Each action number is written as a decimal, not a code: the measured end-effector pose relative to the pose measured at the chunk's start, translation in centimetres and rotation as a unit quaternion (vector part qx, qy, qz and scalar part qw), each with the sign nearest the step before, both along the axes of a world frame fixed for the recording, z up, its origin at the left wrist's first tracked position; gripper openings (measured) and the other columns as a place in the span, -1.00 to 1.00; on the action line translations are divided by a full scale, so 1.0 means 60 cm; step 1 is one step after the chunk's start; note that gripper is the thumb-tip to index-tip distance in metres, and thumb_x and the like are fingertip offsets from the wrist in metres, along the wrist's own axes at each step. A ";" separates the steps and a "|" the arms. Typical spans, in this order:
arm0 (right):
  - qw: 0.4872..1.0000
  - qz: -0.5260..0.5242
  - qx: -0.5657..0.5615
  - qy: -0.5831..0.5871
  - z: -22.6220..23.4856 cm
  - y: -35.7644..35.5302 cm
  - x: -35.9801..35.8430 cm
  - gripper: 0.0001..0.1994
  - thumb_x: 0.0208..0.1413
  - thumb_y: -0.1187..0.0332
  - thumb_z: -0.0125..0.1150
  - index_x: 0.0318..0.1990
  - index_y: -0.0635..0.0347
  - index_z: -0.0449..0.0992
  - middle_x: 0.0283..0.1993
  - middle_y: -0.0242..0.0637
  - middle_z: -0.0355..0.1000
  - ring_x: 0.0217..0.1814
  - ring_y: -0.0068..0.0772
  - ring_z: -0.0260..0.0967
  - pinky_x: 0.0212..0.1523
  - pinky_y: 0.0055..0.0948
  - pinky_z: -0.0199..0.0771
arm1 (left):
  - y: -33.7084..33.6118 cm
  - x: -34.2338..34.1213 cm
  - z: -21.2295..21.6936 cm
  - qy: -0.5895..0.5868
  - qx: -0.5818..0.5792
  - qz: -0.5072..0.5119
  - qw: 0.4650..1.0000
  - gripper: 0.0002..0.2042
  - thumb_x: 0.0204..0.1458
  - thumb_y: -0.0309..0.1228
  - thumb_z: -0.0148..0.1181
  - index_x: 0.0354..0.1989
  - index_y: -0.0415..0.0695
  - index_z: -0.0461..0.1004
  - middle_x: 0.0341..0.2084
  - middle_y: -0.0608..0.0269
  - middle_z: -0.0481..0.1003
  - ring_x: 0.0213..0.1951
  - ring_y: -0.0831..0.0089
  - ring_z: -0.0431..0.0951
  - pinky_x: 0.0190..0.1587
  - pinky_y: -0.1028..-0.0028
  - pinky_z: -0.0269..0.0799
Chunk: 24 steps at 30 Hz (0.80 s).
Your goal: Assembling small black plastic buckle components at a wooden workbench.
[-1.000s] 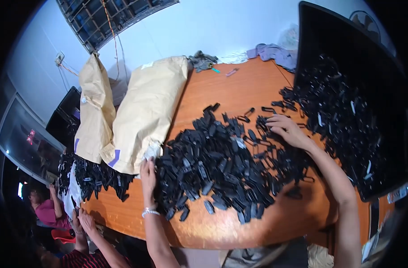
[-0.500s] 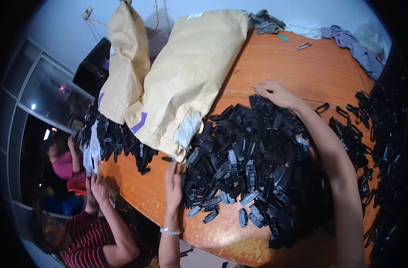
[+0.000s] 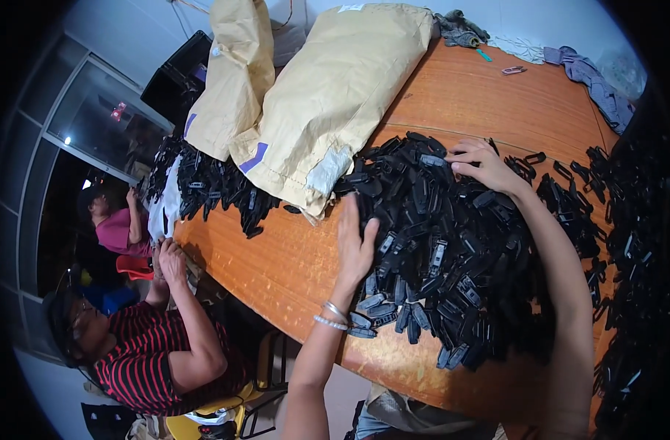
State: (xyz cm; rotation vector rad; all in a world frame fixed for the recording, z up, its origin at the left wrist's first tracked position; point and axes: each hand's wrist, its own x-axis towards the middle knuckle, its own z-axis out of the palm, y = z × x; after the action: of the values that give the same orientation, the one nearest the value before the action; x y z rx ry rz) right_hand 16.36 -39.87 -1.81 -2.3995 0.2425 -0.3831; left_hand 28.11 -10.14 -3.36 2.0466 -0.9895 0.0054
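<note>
A large heap of small black plastic parts, shaped like buckle or clip pieces [image 3: 430, 249], lies on the wooden table [image 3: 269, 257] before me. My left hand [image 3: 357, 238] rests upright along the heap's left edge, fingers stretched and thumb apart, with bracelets at the wrist. On the heap's far right side lies my right hand [image 3: 485, 165], its fingers spread over the parts. Neither hand grips a part that I can see. Just beyond the left hand is the torn lower end of a big brown paper sack [image 3: 335, 95].
A second paper sack [image 3: 236, 88] leans beside the first. More black parts lie along the right edge [image 3: 635, 242] and at the far left [image 3: 210, 183]. A person in a striped shirt [image 3: 159, 359] works at the left. Cloths [image 3: 591, 81] lie at the back right.
My left hand has moved right and away from me against the heap, pushing its edge inward. My right hand has shifted slightly right and toward me. The view has also moved.
</note>
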 end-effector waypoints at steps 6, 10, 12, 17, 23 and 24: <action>0.999 -0.018 -0.033 0.019 0.006 -0.018 -0.083 -0.70 0.10 0.22 0.03 -0.08 0.13 0.52 0.12 -0.23 0.30 0.29 -0.23 0.01 0.29 -0.26 -0.14 | -0.043 -0.041 0.012 0.018 0.024 -0.036 0.999 -0.45 0.14 -0.09 -0.11 0.26 -0.09 0.07 0.20 -0.24 0.04 0.25 -0.06 0.01 0.26 0.24 -0.12; 0.997 -0.067 -0.029 0.019 0.002 -0.020 -0.132 -0.68 0.11 0.16 0.02 -0.11 0.13 0.53 0.12 -0.22 0.31 0.30 -0.21 0.01 0.29 -0.27 -0.14 | -0.058 -0.044 0.010 0.026 -0.001 -0.086 0.996 -0.46 0.15 -0.12 -0.11 0.25 -0.12 0.06 0.21 -0.13 0.07 0.25 0.04 0.04 0.26 0.27 -0.08; 0.994 -0.093 -0.025 0.059 0.016 -0.016 -0.153 -0.65 0.16 0.18 -0.01 -0.01 0.18 0.47 0.17 -0.21 0.25 0.34 -0.24 -0.05 0.32 -0.27 -0.19 | -0.055 -0.034 0.010 0.121 -0.132 -0.113 0.977 -0.48 0.16 -0.14 -0.13 0.23 -0.17 0.10 0.21 -0.06 0.11 0.24 0.13 0.09 0.24 0.29 -0.03; 0.988 -0.149 -0.034 -0.009 0.045 -0.011 -0.213 -0.64 0.19 0.24 -0.06 0.09 0.17 0.37 0.21 -0.17 0.21 0.34 -0.23 -0.02 0.30 -0.33 -0.10 | -0.009 0.073 0.005 0.039 -0.086 0.080 0.992 -0.62 0.18 -0.23 -0.18 -0.05 -0.30 0.35 -0.11 -0.03 0.38 -0.04 0.15 0.37 0.09 0.31 0.21; 0.966 -0.056 0.103 -0.231 0.220 0.163 -0.242 -0.65 0.20 0.33 -0.14 0.08 0.31 0.32 0.07 -0.14 0.32 0.14 -0.31 0.24 0.18 -0.37 0.14 | 0.025 0.178 0.005 0.057 0.003 0.092 0.994 -0.70 0.14 -0.41 -0.17 -0.09 -0.39 0.34 -0.19 -0.14 0.43 -0.10 0.10 0.40 0.01 0.38 0.23; 0.950 -0.022 0.106 -0.291 0.253 0.218 -0.256 -0.64 0.19 0.34 -0.12 0.08 0.36 0.30 0.06 -0.16 0.33 0.08 -0.34 0.29 0.15 -0.41 0.17 | 0.037 0.192 -0.002 0.024 -0.092 0.076 0.993 -0.70 0.13 -0.42 -0.16 -0.08 -0.40 0.34 -0.20 -0.15 0.43 -0.11 0.09 0.41 -0.02 0.38 0.23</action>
State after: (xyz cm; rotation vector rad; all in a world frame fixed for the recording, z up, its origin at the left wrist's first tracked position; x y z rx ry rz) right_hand 1.01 -26.80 13.35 -1.9698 0.0612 -1.0059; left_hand 39.66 -7.90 -3.51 1.9377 -0.7727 0.1214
